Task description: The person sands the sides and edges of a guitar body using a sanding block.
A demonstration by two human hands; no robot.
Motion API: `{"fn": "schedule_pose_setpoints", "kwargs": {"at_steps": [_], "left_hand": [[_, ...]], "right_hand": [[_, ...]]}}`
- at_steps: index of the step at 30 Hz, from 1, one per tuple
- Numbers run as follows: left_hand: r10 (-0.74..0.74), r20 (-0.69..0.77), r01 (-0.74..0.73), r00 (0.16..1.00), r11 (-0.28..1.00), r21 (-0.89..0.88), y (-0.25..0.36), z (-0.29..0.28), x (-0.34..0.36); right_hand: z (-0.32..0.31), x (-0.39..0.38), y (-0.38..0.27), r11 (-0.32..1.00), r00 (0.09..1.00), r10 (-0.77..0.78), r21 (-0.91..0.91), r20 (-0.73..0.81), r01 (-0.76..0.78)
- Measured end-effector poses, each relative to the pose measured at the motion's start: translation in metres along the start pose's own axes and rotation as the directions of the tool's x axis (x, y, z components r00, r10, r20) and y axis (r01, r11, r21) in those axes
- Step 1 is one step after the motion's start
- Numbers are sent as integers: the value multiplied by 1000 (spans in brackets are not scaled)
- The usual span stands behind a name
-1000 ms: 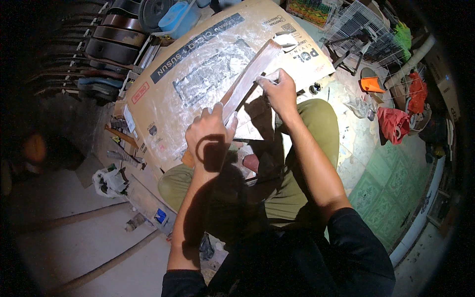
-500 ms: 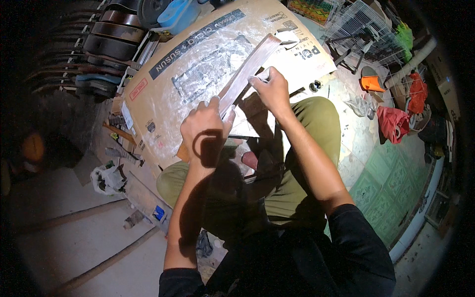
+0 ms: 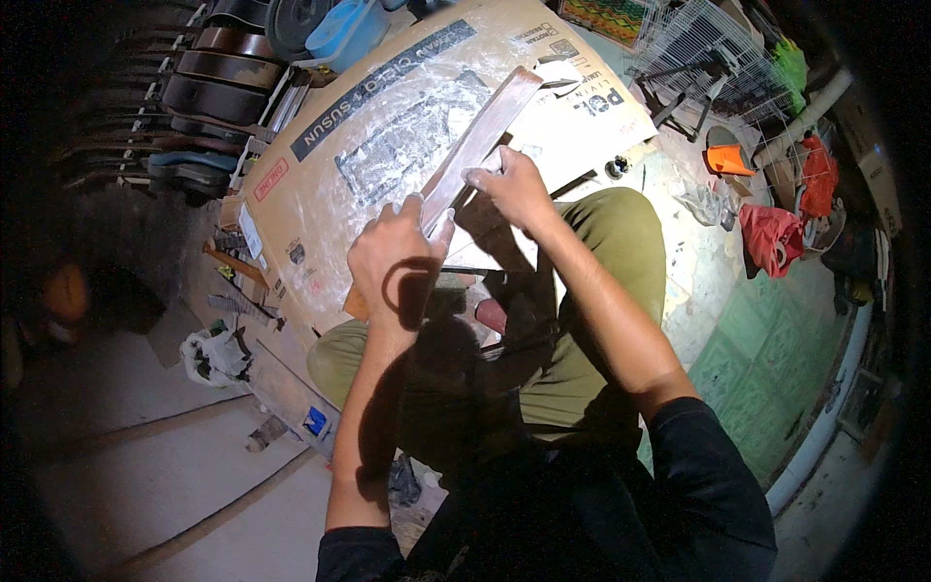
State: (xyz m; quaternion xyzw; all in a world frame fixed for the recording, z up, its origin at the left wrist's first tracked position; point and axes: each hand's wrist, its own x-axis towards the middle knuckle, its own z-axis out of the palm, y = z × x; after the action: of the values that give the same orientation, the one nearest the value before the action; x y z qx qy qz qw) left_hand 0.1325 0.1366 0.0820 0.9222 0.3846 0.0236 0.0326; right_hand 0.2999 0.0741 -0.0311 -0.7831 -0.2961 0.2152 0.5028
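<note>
While a row of dark guitar bodies [image 3: 208, 68] lines the far left and a white plastic bag [image 3: 215, 354] lies on the floor below them, a flattened cardboard sheet [image 3: 320, 184] smeared with white dust spreads across the middle. Near its lower edge the left hand [image 3: 393, 262] is clenched around the near end of a long wooden strip [image 3: 480, 141], thumb pressed to its side. That strip slants up and away to the right over the cardboard. Just right of it, the right hand [image 3: 514, 184] grips the strip partway along, fingers curled over its edge, above the person's green trousers [image 3: 621, 242]. Farther right stand a white wire rack [image 3: 698, 39], an orange cup [image 3: 729, 160] and a red cloth [image 3: 771, 238] on the green tiled floor [image 3: 766, 339].
</note>
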Motion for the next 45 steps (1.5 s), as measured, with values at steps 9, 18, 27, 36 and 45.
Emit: {"fn": "schedule_pose_setpoints", "kwargs": {"at_steps": [9, 18, 27, 36, 45], "left_hand": [[126, -41, -126, 991, 992, 7, -31, -7, 23], [347, 202, -380, 916, 911, 159, -30, 0, 67], [333, 186, -339, 924, 941, -2, -33, 1, 68], [271, 194, -276, 943, 961, -5, -21, -7, 66], [348, 108, -350, 931, 937, -7, -30, 3, 66]], "right_hand": [[-34, -1, -12, 955, 900, 138, 297, -413, -10], [-40, 7, -7, 731, 906, 313, 682, -284, -39], [-41, 10, -8, 755, 927, 290, 653, -240, -67], [-40, 11, -12, 780, 937, 292, 615, -191, -118], [-32, 13, -5, 814, 949, 251, 572, -190, -101]]}}
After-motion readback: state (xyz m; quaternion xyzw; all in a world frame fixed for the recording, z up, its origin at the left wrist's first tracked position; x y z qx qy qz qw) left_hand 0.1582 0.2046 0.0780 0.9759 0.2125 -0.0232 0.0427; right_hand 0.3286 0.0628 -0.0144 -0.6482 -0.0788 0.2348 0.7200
